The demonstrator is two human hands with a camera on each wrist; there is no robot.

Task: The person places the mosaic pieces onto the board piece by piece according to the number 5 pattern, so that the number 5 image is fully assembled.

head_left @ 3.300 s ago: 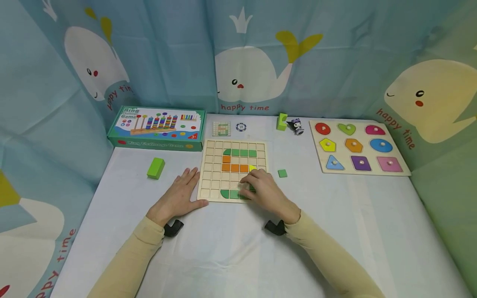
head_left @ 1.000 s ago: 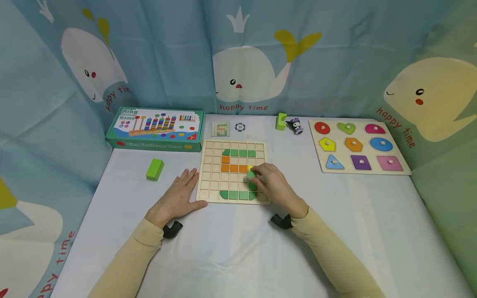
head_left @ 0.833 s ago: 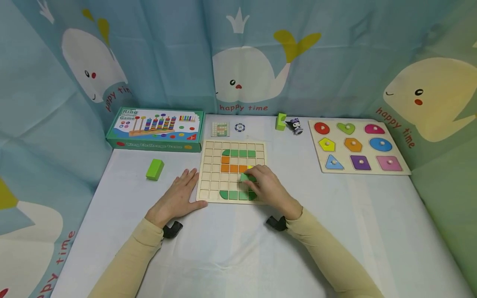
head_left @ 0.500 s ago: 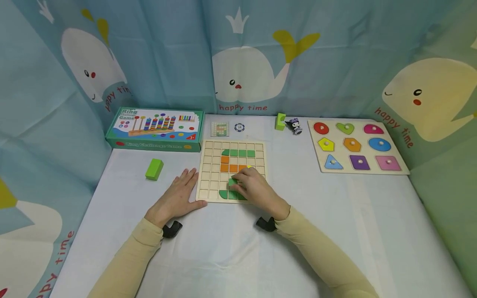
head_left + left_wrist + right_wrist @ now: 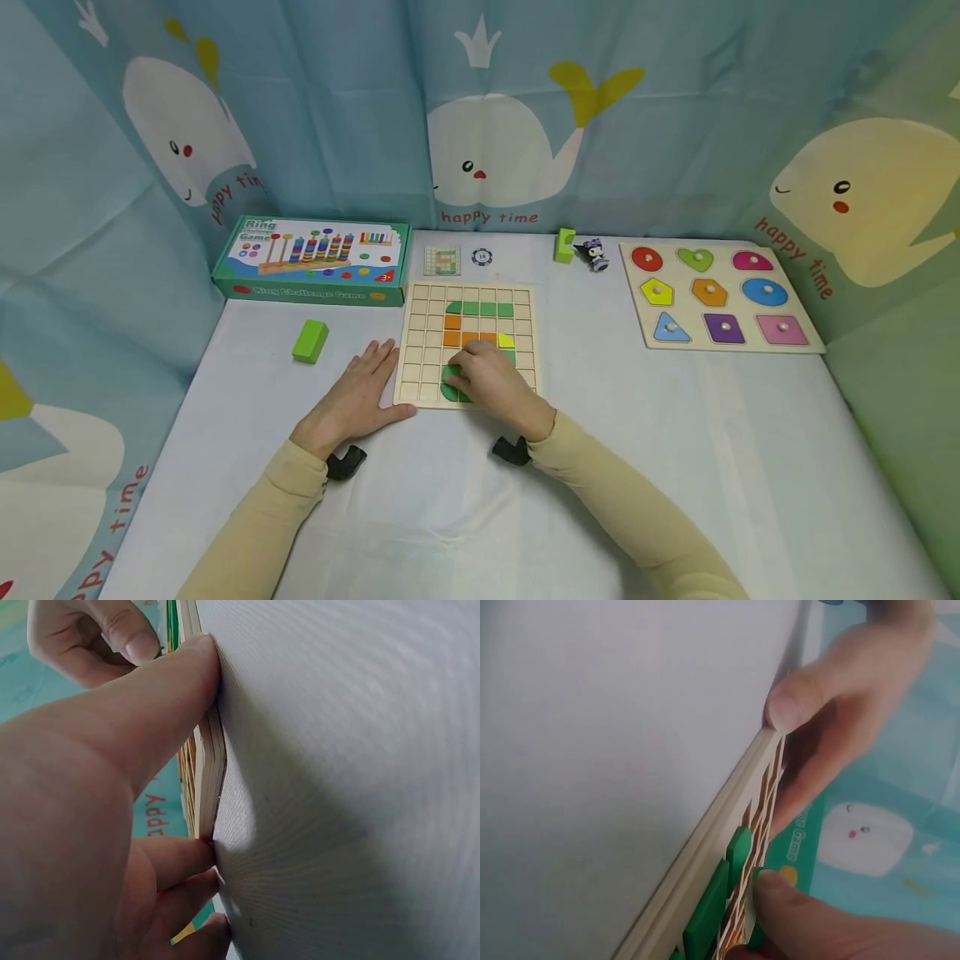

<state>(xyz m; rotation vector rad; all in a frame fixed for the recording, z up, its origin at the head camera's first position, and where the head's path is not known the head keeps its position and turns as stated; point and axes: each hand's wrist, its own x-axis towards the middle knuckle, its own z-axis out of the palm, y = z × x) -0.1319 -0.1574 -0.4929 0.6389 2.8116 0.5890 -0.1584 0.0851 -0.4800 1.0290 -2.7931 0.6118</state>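
Observation:
A wooden grid board [image 5: 422,358] lies mid-table, with green, orange and yellow tiles in some of its cells. My right hand [image 5: 497,385] pinches a green square tile [image 5: 450,372] over the lower part of the board, just above a rounded green tile [image 5: 449,392]. In the right wrist view, the thumb presses on that tile's edge, close to the grid. My left hand [image 5: 356,400] rests on the table at the board's left side, fingers extended. In the left wrist view, its thumb and fingertips touch the board's edge [image 5: 212,780]. The right hand hides several lower cells.
A Ring Challenge Game box [image 5: 315,260] stands back left, near a green block [image 5: 311,342]. Behind the board lie a pattern card [image 5: 442,261] and a round chip [image 5: 482,257]. A notched green block [image 5: 565,246], a figurine [image 5: 593,254] and a shape puzzle [image 5: 693,292] are to the right.
The loose green tile right of the board has been picked up. My right hand has carried a green tile leftward across the board's lower part. The left hand has stayed put.

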